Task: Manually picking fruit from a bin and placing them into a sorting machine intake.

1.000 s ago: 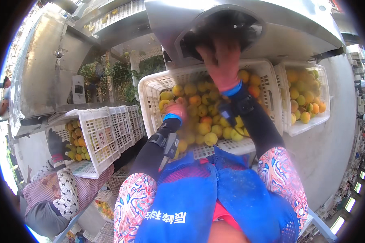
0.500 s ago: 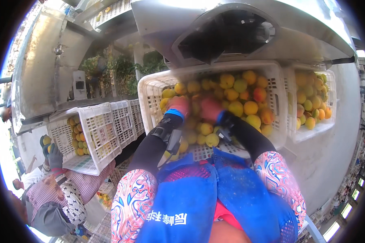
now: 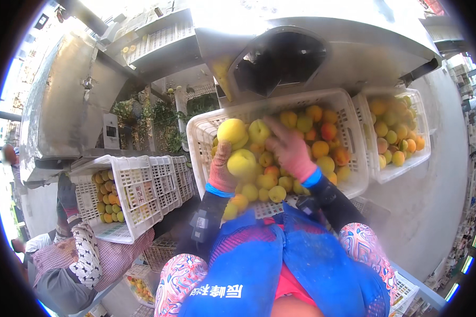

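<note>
A white plastic crate full of yellow, green and red-blushed peaches stands before me. My left hand, in a pinkish glove, is raised over its left part, closed around yellow peaches. One held peach sits against its fingers, and another yellow peach shows just above the fingertips. My right hand, also gloved, reaches in from the right, its fingers partly blurred. Its fingertips and thumb are at the right side of a greenish-yellow peach, which appears raised above the pile.
Another white crate of peaches adjoins on the right. A metal machine housing with a dark opening lies beyond. At left are tilted white crates and a co-worker's sleeve, with a gloved hand by the crate.
Both hands have come up from among the peaches. My left hand now holds peaches, and my right is at a raised one. The co-worker's gloved hand has moved up toward the tilted crate.
</note>
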